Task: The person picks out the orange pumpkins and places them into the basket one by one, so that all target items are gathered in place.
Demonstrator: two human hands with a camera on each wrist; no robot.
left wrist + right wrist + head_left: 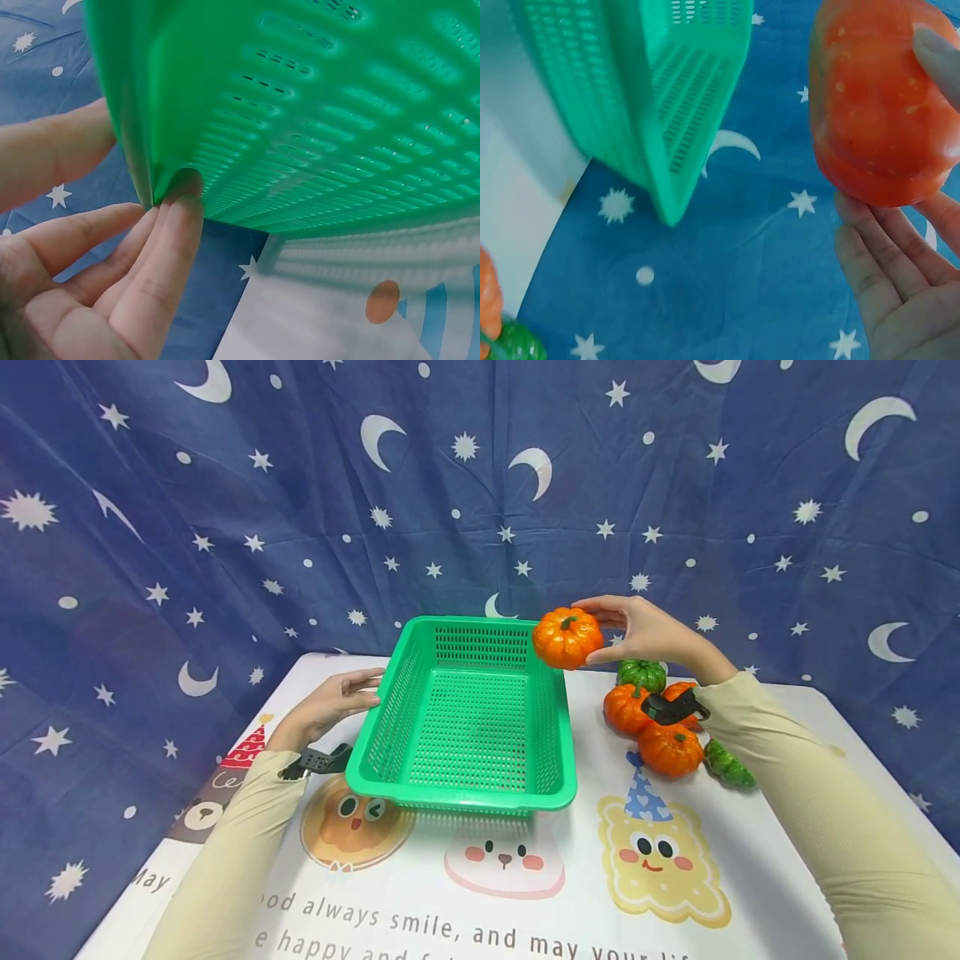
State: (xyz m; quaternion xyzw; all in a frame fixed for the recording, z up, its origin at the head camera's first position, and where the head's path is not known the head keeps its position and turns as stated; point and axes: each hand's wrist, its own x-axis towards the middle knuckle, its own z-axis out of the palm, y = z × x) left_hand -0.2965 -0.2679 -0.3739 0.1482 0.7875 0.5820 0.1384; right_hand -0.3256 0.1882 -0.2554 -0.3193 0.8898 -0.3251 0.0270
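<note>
LIVE | blue backdrop [450,589] filling the rear, white moons [372,437] and stars [617,393] everywhere | white tabletop [583,860] just before it, cartoon faces [504,864] and lettering [420,928] printed | soft light

Curtain [450,485] hangs behind table [772,843]. Basket [465,800] is on table, around middle. Left hand [333,700] at left side of basket, touching rim. Right hand [637,627] beyond opposite side; held pumpkin [567,639] near far right corner of basket. Group of pumpkins [670,752] on table, right of basket: one lies farthest back, another at right front, others between.
</note>
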